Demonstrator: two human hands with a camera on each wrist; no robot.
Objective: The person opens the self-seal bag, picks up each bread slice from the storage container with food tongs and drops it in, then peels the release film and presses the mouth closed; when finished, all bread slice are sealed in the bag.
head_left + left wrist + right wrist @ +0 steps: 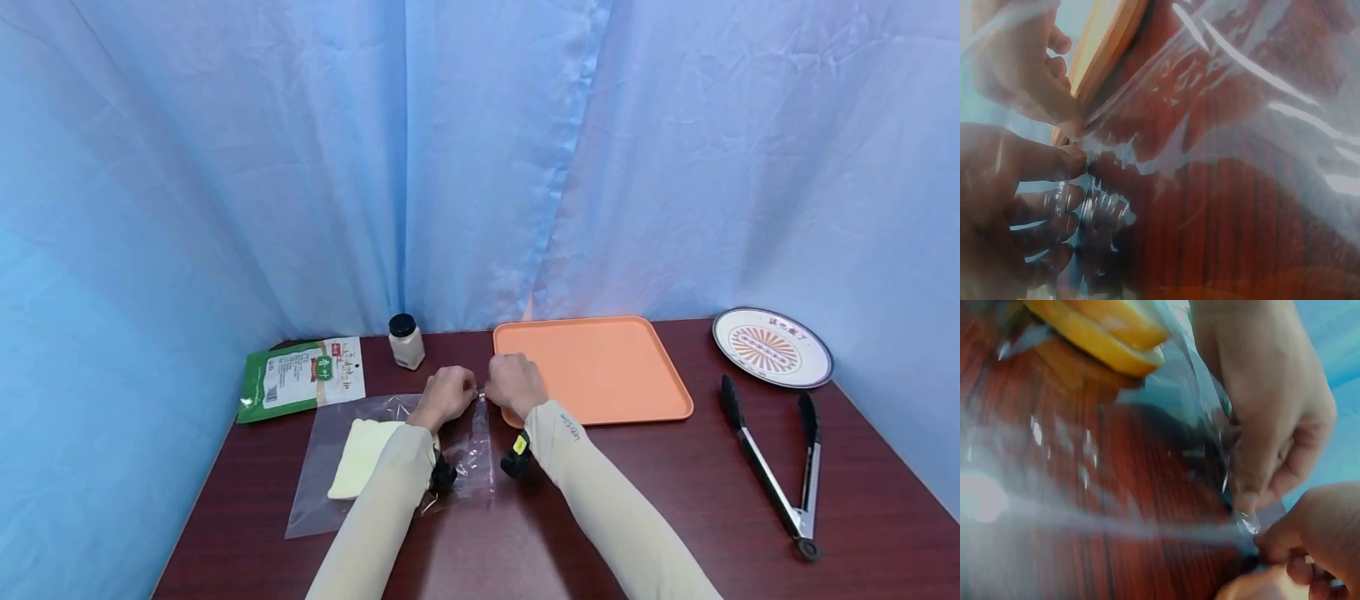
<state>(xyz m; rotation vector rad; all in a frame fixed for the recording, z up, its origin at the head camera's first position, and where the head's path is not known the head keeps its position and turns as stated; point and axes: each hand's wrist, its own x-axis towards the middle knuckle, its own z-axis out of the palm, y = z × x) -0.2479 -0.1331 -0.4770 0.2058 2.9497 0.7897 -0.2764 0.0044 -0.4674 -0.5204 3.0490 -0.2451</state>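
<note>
A clear plastic bag [311, 500] lies on the table with pale bread slices [360, 461] inside. The right wrist view shows the orange-brown crusts of the stacked bread [1100, 347] through the film. My left hand [448, 393] pinches the bag's far edge near its right corner, thumb and fingers on the film. Close beside it, my right hand [517, 383] pinches the same edge at the corner, its fingers curled. In the left wrist view the left hand [997, 194] and right hand [1019, 62] nearly meet at the gathered edge. My left forearm hides part of the bread.
An orange tray [592, 367] lies behind and right of the right hand. A black-lidded jar [407, 343] and a green-and-white packet [300, 379] stand and lie at the back left. Tongs [780, 500] and a patterned plate [772, 347] are at the right.
</note>
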